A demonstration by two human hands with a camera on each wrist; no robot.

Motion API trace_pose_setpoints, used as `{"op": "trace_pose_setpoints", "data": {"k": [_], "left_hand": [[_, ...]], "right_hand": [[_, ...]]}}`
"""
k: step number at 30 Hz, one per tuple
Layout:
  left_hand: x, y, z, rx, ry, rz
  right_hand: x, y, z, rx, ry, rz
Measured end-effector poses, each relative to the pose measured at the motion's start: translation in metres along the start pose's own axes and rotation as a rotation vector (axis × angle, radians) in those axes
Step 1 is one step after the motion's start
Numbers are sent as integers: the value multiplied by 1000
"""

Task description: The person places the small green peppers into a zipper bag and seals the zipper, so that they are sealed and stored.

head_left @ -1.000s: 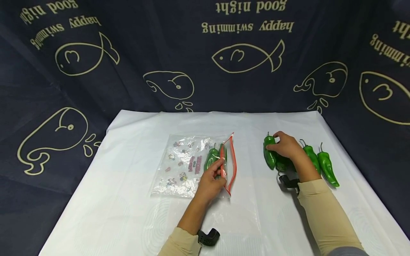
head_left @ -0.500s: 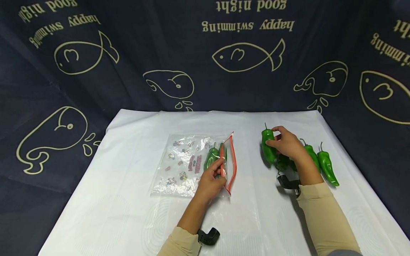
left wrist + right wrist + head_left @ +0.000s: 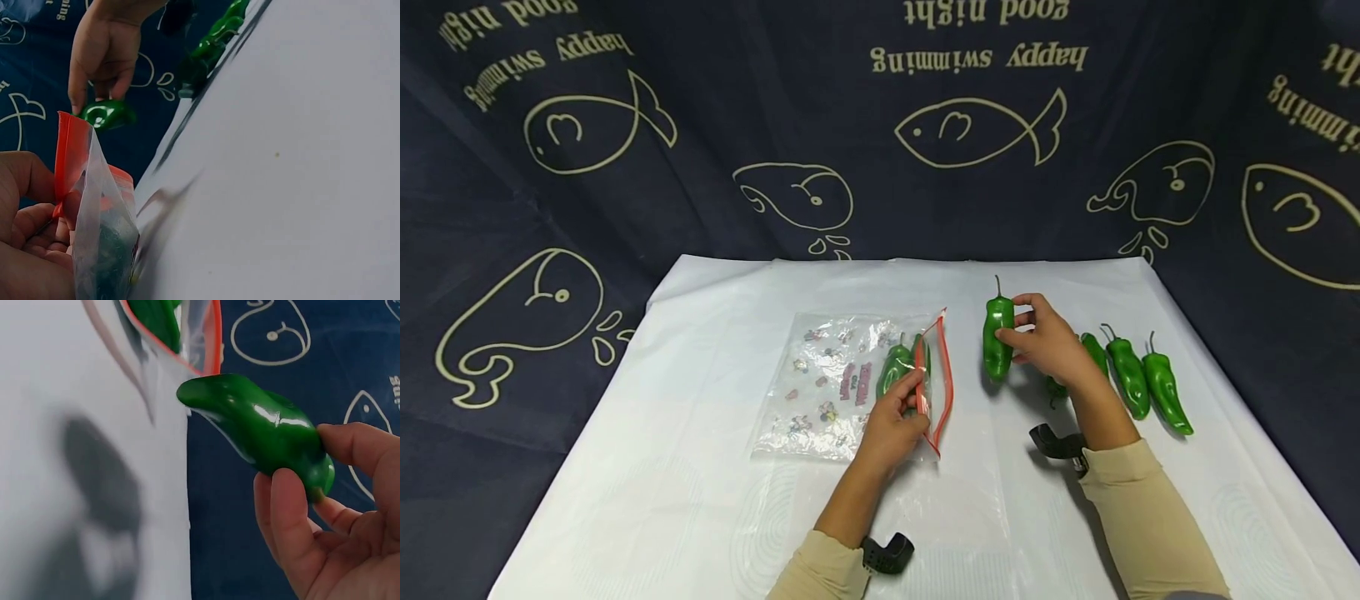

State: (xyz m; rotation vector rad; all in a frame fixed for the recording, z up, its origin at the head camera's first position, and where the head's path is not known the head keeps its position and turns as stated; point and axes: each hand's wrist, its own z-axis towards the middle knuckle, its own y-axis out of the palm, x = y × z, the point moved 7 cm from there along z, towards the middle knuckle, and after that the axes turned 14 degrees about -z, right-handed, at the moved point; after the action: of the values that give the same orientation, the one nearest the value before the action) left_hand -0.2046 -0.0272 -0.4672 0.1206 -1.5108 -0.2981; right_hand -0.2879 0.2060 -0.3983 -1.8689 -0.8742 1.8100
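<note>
My right hand (image 3: pixel 1047 337) pinches a glossy green pepper (image 3: pixel 998 333) near its stem end and holds it above the table, its shadow falling on the cloth in the right wrist view. To the left lies a clear zip bag (image 3: pixel 820 392) with a red zip edge and small printed figures. My left hand (image 3: pixel 891 425) grips the red zip edge (image 3: pixel 65 156), and the bag's mouth gapes toward the right. Green peppers (image 3: pixel 895 367) show through the plastic near the mouth. In the right wrist view the held pepper (image 3: pixel 262 422) points its tip toward that mouth.
More green peppers (image 3: pixel 1126 379) lie in a loose row at the right of the table, partly behind my right hand and wrist. A white cloth (image 3: pixel 700 350) covers the table. Dark curtains (image 3: pixel 985 217) with fish drawings hang behind and at both sides.
My right hand has lifted the pepper off the pile and carried it left toward the bag. More of the peppers behind it now show. The left hand and bag have stayed put.
</note>
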Motion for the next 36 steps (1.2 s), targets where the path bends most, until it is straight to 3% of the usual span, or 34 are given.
{"op": "trace_pose_setpoints", "data": {"k": [9,19,32,36], "left_hand": [[-2,-1,1,2,-9,6],[-3,-1,0,6,-25,-20],[1,1,-1,9,-34,-16],[15,4,-5,0,-41,-15]], "right_hand": [[-10,23,-1,0,-31,137],[-18,58,0,6,-58,201],[-16,81,-3,-62,-40,195],[-17,86,-6,-82,-50,161]]}}
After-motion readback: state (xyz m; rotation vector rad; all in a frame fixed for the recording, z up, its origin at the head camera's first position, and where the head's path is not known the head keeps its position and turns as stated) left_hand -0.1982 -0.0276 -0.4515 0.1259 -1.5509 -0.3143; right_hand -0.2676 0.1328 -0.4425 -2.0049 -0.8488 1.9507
